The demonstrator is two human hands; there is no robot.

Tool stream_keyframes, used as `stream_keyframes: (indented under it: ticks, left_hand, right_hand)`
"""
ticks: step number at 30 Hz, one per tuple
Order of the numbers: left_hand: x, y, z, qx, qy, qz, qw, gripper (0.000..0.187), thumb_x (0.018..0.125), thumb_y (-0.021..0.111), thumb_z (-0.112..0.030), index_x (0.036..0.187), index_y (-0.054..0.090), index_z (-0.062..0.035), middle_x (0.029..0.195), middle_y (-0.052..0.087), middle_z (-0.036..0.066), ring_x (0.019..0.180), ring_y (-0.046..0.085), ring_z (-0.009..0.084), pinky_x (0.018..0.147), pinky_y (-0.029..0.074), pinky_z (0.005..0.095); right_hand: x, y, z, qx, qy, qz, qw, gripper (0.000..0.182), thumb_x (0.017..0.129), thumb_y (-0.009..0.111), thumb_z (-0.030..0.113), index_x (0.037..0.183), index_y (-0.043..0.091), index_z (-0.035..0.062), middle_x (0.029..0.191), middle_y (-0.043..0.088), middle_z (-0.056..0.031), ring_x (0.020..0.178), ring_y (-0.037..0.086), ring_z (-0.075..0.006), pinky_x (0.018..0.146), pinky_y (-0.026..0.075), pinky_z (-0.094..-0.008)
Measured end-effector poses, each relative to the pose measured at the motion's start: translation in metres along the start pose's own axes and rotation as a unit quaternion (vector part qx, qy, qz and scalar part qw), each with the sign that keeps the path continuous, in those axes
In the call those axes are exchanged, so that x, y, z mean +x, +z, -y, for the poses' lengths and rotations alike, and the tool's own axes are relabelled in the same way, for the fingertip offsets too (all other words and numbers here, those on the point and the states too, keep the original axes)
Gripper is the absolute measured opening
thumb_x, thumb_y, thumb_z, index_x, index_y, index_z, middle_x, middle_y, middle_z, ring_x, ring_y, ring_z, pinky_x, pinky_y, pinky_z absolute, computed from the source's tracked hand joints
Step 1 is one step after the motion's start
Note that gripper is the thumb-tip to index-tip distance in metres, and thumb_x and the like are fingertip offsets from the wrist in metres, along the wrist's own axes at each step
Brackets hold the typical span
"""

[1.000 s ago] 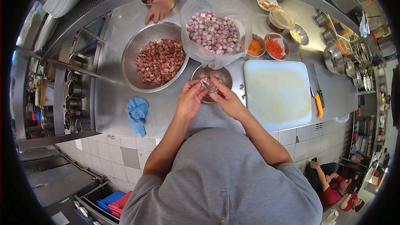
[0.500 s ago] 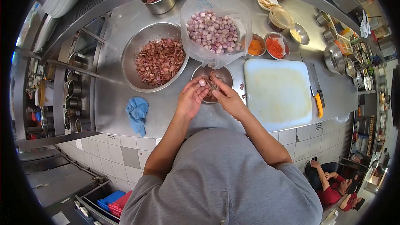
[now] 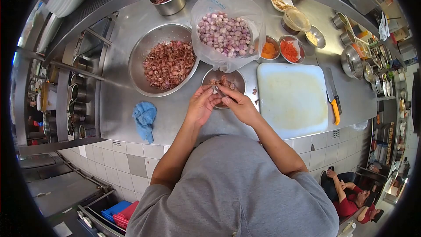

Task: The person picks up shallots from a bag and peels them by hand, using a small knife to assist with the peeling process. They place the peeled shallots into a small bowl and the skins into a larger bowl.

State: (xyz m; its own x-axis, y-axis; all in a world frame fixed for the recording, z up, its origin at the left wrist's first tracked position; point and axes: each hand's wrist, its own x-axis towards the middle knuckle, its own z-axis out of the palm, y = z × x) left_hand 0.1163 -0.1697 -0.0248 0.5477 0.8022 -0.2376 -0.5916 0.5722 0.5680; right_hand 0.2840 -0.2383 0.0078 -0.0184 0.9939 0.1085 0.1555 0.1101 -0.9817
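My left hand (image 3: pixel 202 104) pinches a small pale shallot (image 3: pixel 215 89) over the near part of a steel bowl (image 3: pixel 240 79) that holds reddish peels. Against the same shallot, the fingers of my right hand (image 3: pixel 237 102) are closed; whether they also grip a tool is too small to tell. Just behind the bowl lies a clear plastic bag (image 3: pixel 206 4) full of purple shallots (image 3: pixel 226 33). To the left, a large perforated steel bowl (image 3: pixel 138 68) contains many brown-red skins (image 3: pixel 169 66).
A white cutting board (image 3: pixel 291 98) lies right of my hands, with an orange-handled knife (image 3: pixel 335 110) beyond it. Near the left front edge is a blue cloth (image 3: pixel 144 118). Small bowls stand at the back right. Seated people (image 3: pixel 351 197) are at lower right.
My right fingers have moved down and left from above the peel bowl onto the shallot in my left hand. The shallot is now mostly covered by fingers.
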Motion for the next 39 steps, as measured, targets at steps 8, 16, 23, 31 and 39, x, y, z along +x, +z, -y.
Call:
stream_keyframes:
  ticks: [8,16,23,31,39]
  left_hand:
    - [-0.001,0.002,-0.004,0.007,0.004,0.02,1.0,0.021,0.094,0.055,-0.004,0.115,0.058,-0.0021,0.103,0.066,0.01,0.09,0.067,0.0195,0.081,0.055,0.0309]
    - [0.004,-0.005,0.002,0.012,0.022,0.013,1.0,0.022,0.094,0.057,-0.006,0.115,0.058,-0.0032,0.105,0.067,0.01,0.094,0.067,0.021,0.085,0.055,0.0322]
    - [-0.002,0.009,-0.007,-0.005,0.01,-0.026,1.0,0.031,0.093,0.055,-0.002,0.124,0.054,-0.0015,0.122,0.061,0.016,0.103,0.065,0.0254,0.087,0.055,0.0327]
    - [0.002,0.003,-0.004,0.044,0.043,0.0,0.998,0.039,0.092,0.052,0.002,0.13,0.05,-0.0006,0.128,0.059,0.015,0.112,0.06,0.0223,0.088,0.053,0.0331]
    - [-0.002,0.008,-0.007,0.085,0.038,0.005,0.996,0.044,0.092,0.049,0.003,0.136,0.047,-0.0009,0.128,0.058,0.014,0.11,0.059,0.0192,0.087,0.051,0.0312]
  right_hand:
    - [0.0,-0.004,0.013,0.311,0.283,0.0,0.907,0.04,0.101,0.052,0.02,0.142,0.049,0.019,0.069,0.039,0.0057,0.056,0.033,-0.0042,0.045,0.026,-0.0183]
    - [-0.001,-0.002,0.006,0.249,0.265,0.007,0.932,0.042,0.1,0.056,0.024,0.141,0.05,0.0201,0.067,0.04,0.0071,0.053,0.032,-0.0022,0.044,0.024,-0.0193]
    - [0.0,-0.011,0.006,0.243,0.287,-0.015,0.926,0.046,0.1,0.054,0.02,0.146,0.044,0.0162,0.08,0.055,0.0012,0.061,0.044,-0.0037,0.051,0.037,-0.0185]
    - [-0.001,0.001,-0.004,0.078,0.145,0.004,0.986,0.06,0.097,0.056,0.013,0.151,0.03,0.0095,0.139,0.05,-0.0129,0.117,0.051,-0.0182,0.101,0.038,-0.0277]
    - [0.001,0.001,-0.007,-0.019,0.024,0.022,0.999,0.049,0.095,0.058,0.012,0.142,0.046,0.0068,0.142,0.051,-0.0123,0.127,0.05,-0.0219,0.108,0.035,-0.0324]
